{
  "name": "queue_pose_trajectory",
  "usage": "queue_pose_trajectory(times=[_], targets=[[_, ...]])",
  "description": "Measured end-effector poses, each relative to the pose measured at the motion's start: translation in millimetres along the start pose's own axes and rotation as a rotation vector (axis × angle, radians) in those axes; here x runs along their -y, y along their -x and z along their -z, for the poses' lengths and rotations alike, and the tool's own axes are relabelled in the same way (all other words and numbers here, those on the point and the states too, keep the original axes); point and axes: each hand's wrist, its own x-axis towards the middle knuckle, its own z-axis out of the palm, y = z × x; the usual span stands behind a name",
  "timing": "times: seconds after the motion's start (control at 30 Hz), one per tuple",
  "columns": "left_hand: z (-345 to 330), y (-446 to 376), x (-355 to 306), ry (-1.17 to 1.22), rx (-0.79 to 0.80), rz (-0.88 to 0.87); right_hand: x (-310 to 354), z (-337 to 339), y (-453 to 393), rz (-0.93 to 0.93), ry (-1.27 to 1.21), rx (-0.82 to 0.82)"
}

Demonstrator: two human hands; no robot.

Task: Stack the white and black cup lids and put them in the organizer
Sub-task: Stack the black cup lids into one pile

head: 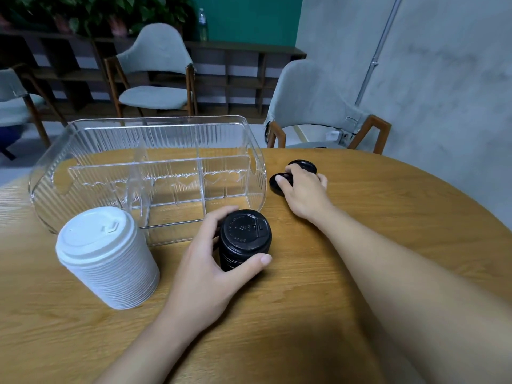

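Left of the left hand (206, 261) stands the white lid stack (106, 256), upright on the wooden table (346, 273). That hand curls its fingers and thumb round the black lid stack (243, 239), gripping its sides. Just beyond its fingertips sits the clear organizer (146, 173), its compartments bare. Further right, the right hand (303, 189) lies palm down, fingers curled over two loose black lids (279, 182) beside the organizer's right end; its grip is partly hidden.
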Motion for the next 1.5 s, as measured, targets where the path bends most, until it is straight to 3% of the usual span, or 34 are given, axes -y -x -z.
queue_pose_trajectory(times=[0.5, 0.8, 1.03, 1.2, 1.5], targets=[[9.1, 11.2, -2.7, 0.003, -0.015, -0.021, 23.7, 15.3, 129.6, -0.013, -0.032, 0.029], [16.8, 21.8, 0.8, 0.000, -0.027, -0.027, 22.8, 21.7, 207.0, 0.042, -0.206, -0.104], [15.3, 21.2, 3.4, -0.009, -0.014, -0.034, 16.4, 39.2, 216.0, 0.148, -0.256, -0.123], [12.7, 20.5, 6.1, -0.006, -0.008, -0.043, 13.1, 33.9, 212.0, 0.247, -0.141, -0.094], [12.2, 21.7, 6.3, -0.015, -0.017, -0.053, 16.0, 31.2, 211.6, 0.278, -0.109, -0.158]])
